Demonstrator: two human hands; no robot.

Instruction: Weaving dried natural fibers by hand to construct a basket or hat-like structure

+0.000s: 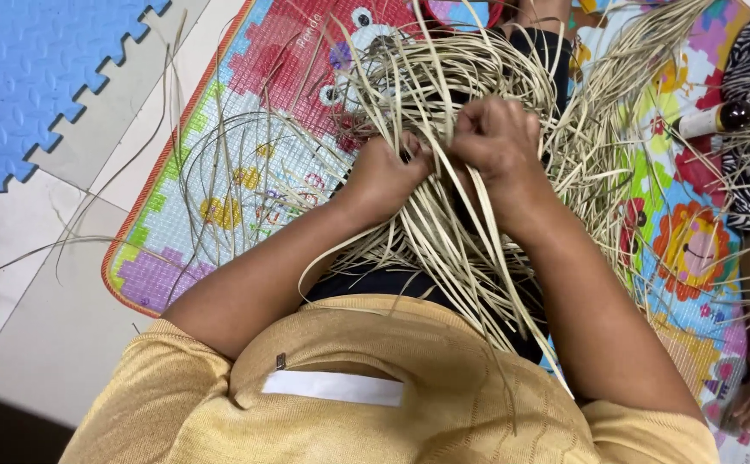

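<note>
Person wears a mustard-yellow knit top point(409, 404) with fine ribbing and short sleeves ending just above the elbows. A white rectangular strip point(332, 387) sits across the chest, with a small dark clip point(280, 361) just above its left end. Dark black trousers point(392, 282) show at the lap. Both forearms are bare; no rings or watch visible.

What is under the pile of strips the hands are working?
Under the strips, the colourful mat and dark clothing show. Both hands, left and right, grip strands; the lap is mostly covered.
</note>
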